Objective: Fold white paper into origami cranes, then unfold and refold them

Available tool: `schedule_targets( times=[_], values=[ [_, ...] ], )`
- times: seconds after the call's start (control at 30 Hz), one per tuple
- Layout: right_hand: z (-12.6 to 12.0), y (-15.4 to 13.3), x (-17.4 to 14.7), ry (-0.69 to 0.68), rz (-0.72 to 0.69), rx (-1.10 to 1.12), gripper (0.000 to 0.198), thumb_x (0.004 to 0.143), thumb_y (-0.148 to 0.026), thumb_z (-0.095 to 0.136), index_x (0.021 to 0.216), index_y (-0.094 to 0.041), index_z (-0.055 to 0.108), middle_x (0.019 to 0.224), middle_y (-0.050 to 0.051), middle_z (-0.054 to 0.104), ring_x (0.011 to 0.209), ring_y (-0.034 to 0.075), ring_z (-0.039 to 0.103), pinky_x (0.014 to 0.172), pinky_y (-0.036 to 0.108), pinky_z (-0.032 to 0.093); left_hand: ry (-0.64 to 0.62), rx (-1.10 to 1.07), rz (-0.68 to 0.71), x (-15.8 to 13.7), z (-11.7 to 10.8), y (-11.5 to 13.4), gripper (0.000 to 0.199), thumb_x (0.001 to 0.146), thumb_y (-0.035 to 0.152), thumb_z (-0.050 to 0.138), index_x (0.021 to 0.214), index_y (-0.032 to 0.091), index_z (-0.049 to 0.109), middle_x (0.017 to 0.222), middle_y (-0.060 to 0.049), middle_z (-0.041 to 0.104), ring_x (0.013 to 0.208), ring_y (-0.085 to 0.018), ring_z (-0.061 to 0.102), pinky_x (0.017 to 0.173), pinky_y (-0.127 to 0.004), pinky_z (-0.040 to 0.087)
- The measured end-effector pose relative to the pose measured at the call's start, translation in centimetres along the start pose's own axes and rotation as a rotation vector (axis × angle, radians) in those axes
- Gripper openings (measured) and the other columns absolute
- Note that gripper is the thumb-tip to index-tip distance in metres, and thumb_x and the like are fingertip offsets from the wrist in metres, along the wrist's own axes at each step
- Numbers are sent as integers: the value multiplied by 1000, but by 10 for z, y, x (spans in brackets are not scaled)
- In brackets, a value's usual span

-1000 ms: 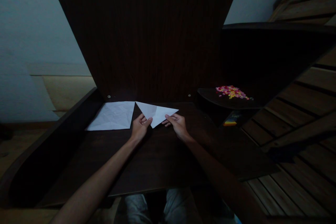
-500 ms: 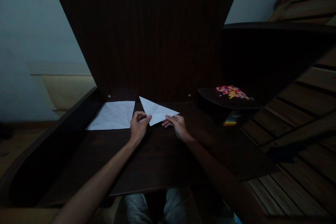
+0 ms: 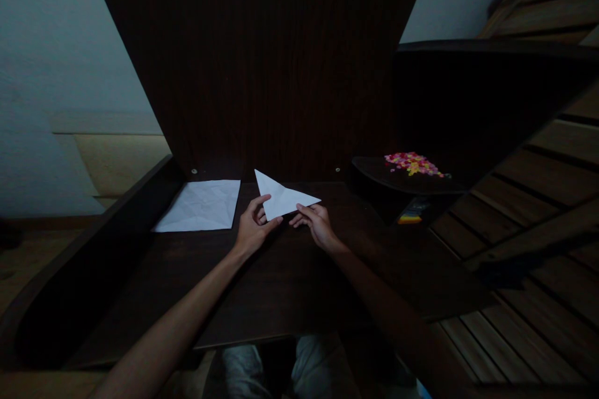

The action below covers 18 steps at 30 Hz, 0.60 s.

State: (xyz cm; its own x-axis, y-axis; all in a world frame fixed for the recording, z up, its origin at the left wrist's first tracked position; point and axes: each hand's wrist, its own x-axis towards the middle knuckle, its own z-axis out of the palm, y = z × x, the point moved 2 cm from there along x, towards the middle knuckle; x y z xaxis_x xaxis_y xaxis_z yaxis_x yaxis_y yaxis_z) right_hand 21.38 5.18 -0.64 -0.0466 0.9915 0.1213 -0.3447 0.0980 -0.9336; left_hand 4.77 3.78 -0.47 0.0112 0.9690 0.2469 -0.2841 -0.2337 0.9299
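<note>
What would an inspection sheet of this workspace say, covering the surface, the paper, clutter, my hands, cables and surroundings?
Surface: dark wood-look desk, dimly lit, with a tall dark panel behind it.
Job's things: folded white paper at the hands; creased white sheet lying flat to its left.
Clutter: pile of small coloured pieces on the side shelf; a multicoloured item below, too dark to identify.
Hands: right hand pinches the folded paper's right end; left hand is at its lower left, grip unclear.
Cables: nothing seen.
Surroundings: pale wall at left, wooden slats at right.
</note>
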Motion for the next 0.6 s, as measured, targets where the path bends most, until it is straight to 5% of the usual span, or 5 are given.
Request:
schedule_targets(
  times=[0.17,0.6],
  values=[
    [0,-1,-1,-79,-9,-47,30,68,-40,75,82,-16,65,79,6,73,53,14,66,47,23,49,41,86,51,3,-4,2,42,59,26,81,98,18,67,116,-9,63,103,-24,64,94,-39,50],
    [1,3,1,-57,-12,-120,43,64,-52,75,82,-16,62,76,4,70,50,14,65,41,21,47,-32,202,38,4,-5,2,48,62,35,80,104,17,67,118,-11,65,99,-25,65,91,-39,50]
  ],
)
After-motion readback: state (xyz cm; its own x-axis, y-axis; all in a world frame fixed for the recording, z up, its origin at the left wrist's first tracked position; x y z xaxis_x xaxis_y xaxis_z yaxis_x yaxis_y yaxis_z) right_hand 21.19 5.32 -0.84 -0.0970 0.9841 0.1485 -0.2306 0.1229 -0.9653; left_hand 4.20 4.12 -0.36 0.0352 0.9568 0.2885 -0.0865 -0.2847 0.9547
